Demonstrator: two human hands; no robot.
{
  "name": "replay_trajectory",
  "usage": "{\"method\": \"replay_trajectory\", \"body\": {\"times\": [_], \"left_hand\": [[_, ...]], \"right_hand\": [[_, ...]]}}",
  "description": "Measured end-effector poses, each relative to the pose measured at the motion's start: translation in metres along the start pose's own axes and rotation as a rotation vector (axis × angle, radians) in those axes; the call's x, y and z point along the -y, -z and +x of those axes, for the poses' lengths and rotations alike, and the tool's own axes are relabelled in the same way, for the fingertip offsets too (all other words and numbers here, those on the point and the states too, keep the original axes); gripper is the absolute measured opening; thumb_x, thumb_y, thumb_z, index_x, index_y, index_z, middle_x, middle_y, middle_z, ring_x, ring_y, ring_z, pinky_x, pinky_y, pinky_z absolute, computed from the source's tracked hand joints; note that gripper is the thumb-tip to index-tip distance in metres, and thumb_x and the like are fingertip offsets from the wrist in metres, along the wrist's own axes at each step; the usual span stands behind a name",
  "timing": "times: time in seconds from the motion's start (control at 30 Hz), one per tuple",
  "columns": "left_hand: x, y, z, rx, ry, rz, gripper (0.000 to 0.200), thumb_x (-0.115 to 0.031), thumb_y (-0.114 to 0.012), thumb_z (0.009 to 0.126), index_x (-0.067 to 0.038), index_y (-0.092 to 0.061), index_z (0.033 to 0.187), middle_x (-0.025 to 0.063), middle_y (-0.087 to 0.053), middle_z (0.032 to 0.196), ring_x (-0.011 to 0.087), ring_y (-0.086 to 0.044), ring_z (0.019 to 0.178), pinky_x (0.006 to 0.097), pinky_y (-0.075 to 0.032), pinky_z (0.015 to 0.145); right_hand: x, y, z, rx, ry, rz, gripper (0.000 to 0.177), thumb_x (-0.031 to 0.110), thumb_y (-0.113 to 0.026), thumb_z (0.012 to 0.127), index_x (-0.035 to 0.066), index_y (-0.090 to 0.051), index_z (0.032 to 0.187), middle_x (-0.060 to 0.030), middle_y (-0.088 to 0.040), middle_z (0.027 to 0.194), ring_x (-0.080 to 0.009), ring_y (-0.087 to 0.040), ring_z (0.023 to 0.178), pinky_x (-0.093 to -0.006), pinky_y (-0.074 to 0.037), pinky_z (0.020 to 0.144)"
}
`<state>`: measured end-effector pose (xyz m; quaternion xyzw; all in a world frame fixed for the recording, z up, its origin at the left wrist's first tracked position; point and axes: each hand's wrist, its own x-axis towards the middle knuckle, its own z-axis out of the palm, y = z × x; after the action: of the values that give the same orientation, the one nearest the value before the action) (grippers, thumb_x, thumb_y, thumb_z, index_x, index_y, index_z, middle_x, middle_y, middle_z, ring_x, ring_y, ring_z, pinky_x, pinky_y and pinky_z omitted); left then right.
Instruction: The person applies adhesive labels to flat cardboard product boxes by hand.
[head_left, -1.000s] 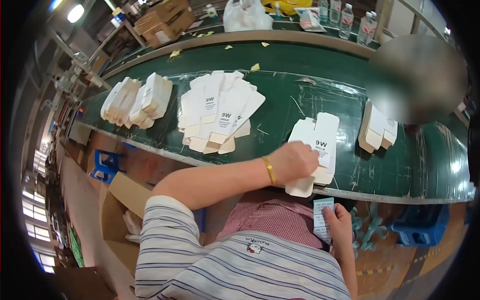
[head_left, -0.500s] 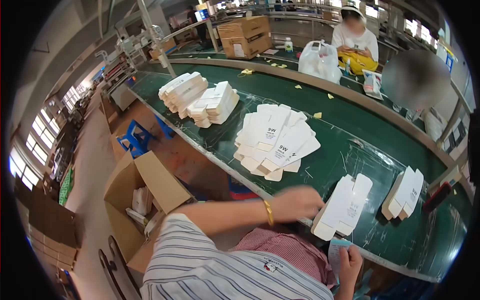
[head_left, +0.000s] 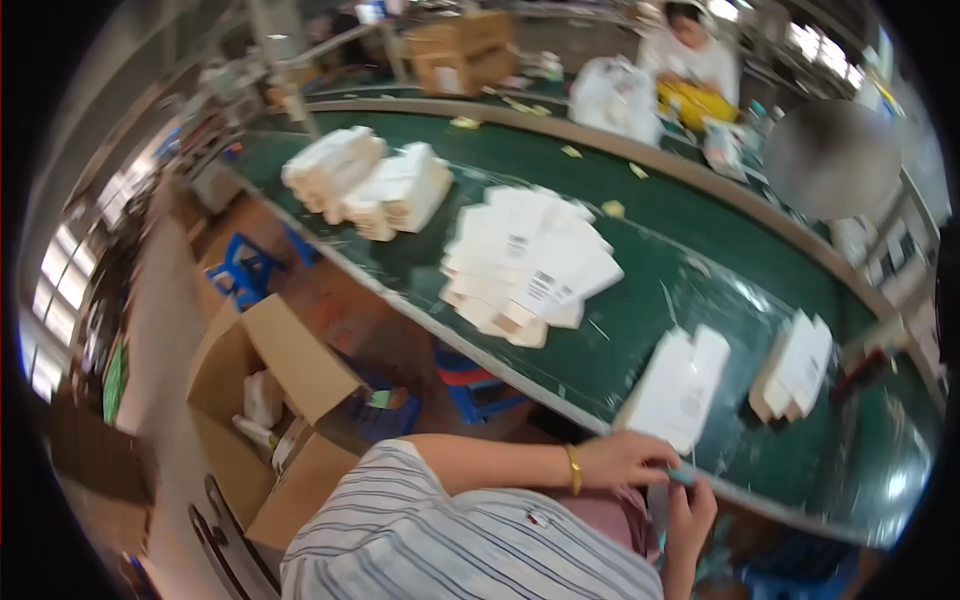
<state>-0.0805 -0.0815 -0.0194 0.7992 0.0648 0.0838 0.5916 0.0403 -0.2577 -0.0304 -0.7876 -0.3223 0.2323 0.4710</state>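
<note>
Labels (head_left: 682,476) are pinched in the right hand (head_left: 691,514). The left hand (head_left: 620,460) has its fingertips at their top; it is too blurry to tell if they grip. Flat white boxes (head_left: 678,388) lie just past the fingers on the green table (head_left: 565,375), long side pointing away, nearer the left hand.

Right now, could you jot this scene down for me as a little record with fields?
Left grip: at the bluish strip; whether pinching it, unclear
Right grip: holding the bluish strip
Left wrist: gold bracelet
Nearest stack: white cartons on the green table
Left of that: fanned carton pile
Right of that: smaller carton stack
Floor: open cardboard box
Across: seated person
Carton print: too blurred to read
</note>
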Motion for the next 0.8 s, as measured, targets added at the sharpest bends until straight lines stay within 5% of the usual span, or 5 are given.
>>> {"method": "replay_trajectory", "body": {"times": [0.1, 0.27, 0.37, 0.8], "left_hand": [[0.012, 0.002, 0.0, -0.126, -0.111, 0.004, 0.024, -0.018, -0.068, 0.09, -0.004, -0.069, 0.11, 0.0105, -0.067, 0.1, 0.022, -0.064, 0.09, 0.0323, -0.051, 0.079], [-0.012, 0.005, 0.004, -0.133, 0.059, -0.168, 0.022, -0.012, -0.07, 0.089, -0.002, -0.072, 0.107, 0.0102, -0.068, 0.095, 0.0164, -0.065, 0.079, 0.0276, -0.053, 0.07], [-0.007, 0.005, 0.009, -0.116, 0.04, -0.036, 0.021, -0.007, -0.07, 0.088, -0.003, -0.073, 0.108, 0.009, -0.07, 0.097, 0.0134, -0.065, 0.079, 0.0257, -0.054, 0.071], [0.017, 0.022, 0.039, -0.175, -0.09, 0.213, 0.023, -0.008, -0.068, 0.087, -0.003, -0.073, 0.11, 0.0108, -0.07, 0.092, 0.0185, -0.066, 0.081, 0.0283, -0.052, 0.072]], "right_hand": [[0.012, -0.006, 0.008, -0.022, 0.081, 0.002, 0.012, 0.009, -0.064, 0.09, -0.001, -0.065, 0.096, -0.0076, -0.062, 0.08, -0.0119, -0.055, 0.072, -0.028, -0.046, 0.066], [0.017, -0.009, 0.005, -0.056, 0.109, 0.1, 0.01, 0.009, -0.065, 0.091, -0.001, -0.064, 0.093, -0.0075, -0.06, 0.077, -0.0119, -0.053, 0.068, -0.027, -0.043, 0.062], [0.013, -0.013, 0.008, -0.104, 0.108, 0.149, 0.017, 0.015, -0.067, 0.091, -0.001, -0.063, 0.09, -0.0121, -0.06, 0.073, -0.0149, -0.052, 0.062, -0.0302, -0.044, 0.058], [0.004, -0.013, 0.028, -0.009, -0.089, 0.176, 0.025, 0.022, -0.063, 0.095, -0.002, -0.061, 0.088, -0.006, -0.056, 0.068, -0.0097, -0.047, 0.062, -0.0286, -0.041, 0.056]]}}
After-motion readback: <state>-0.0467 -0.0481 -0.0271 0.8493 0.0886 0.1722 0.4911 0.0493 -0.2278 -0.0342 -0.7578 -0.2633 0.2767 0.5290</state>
